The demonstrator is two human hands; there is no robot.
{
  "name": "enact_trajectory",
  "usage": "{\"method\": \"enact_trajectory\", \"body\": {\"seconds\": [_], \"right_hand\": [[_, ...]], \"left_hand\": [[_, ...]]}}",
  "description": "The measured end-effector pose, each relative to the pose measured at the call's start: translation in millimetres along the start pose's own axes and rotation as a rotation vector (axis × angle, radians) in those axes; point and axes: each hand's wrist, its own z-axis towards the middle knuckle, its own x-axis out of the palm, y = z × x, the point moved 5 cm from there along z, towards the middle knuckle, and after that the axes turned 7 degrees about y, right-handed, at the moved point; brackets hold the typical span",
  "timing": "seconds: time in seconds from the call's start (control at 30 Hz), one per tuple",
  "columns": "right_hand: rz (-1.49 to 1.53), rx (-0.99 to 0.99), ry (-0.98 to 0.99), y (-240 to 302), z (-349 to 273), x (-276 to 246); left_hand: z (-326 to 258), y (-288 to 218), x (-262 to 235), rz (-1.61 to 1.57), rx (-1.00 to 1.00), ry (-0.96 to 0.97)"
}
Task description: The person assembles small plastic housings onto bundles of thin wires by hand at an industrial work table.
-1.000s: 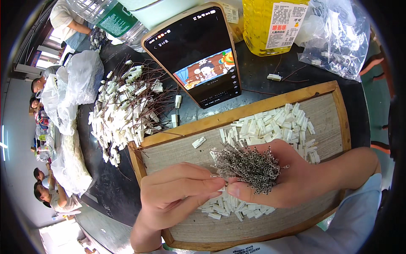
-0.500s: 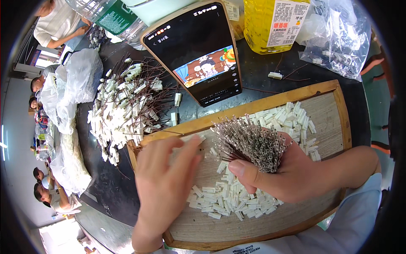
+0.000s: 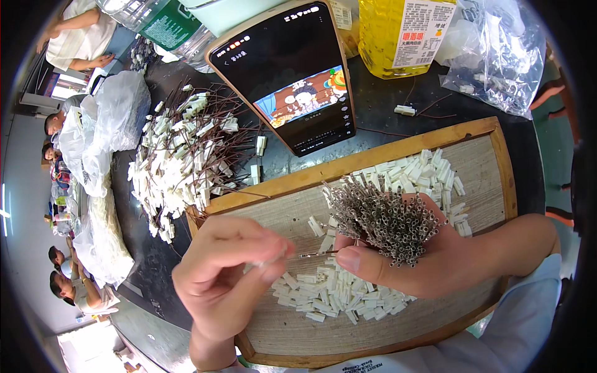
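Observation:
My right hand [image 3: 423,248] is closed around a thick bundle of wires with metal crimp terminals [image 3: 388,224], their silvery ends fanned upward. Between its thumb and finger a single terminal wire [image 3: 317,254] sticks out to the left. Opposite it, my left hand [image 3: 227,270] pinches a small white connector housing, mostly hidden by the fingers and a little blurred. That wire's tip reaches the left fingertips; whether it is inside the housing I cannot tell. Below both hands, loose white connector housings [image 3: 348,289] lie in a wood-framed tray [image 3: 292,342].
Left of the tray is a pile of brown wires with white connectors [image 3: 180,161]. A phone [image 3: 292,81] leans upright behind the tray. Farther back stand a yellow bottle [image 3: 379,56], a green-labelled bottle [image 3: 171,31] and a clear plastic bag [image 3: 497,68]. Other people sit at the far left.
My left hand has gone from spread, blurred fingers to a pinch, lower and beside the right thumb. The right hand's bundle has tilted, and one terminal wire now juts out leftward.

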Motion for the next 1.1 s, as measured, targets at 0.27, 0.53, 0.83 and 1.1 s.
{"method": "enact_trajectory", "body": {"seconds": [0.27,0.53,0.83,1.1], "right_hand": [[0.02,-0.075,0.005,0,-1,3],[0.082,-0.02,0.062,-2,0,6],[0.003,0.048,-0.041,1,5,1],[0.105,-0.072,-0.104,1,4,3]], "left_hand": [[-6,11,18,-0.828,-0.152,0.039],[-4,7,16,-0.602,-0.128,0.148],[11,-8,-10,0.769,0.114,0.039],[12,6,32,0.602,0.149,0.329]]}}
